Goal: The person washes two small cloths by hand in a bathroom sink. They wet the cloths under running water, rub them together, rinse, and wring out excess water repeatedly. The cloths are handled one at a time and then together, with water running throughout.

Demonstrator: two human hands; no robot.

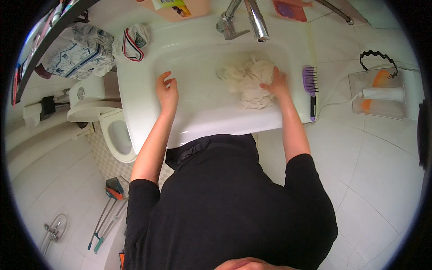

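A white, wet, bunched cloth (pixel 246 83) lies in the basin of the white sink (pixel 198 112), below the chrome tap (pixel 252 20). My right hand (pixel 275 83) presses on the cloth's right side, fingers curled into it. My left hand (pixel 166 87) rests on the left slope of the basin with its fingers apart and nothing in it, well apart from the cloth.
A purple hairbrush (pixel 310 87) lies on the sink's right rim. A clear box (pixel 378 94) with an orange comb and a white corded appliance stands further right. A striped rolled cloth (pixel 132 42) sits at the sink's left corner. A toilet (pixel 112 130) stands to the left.
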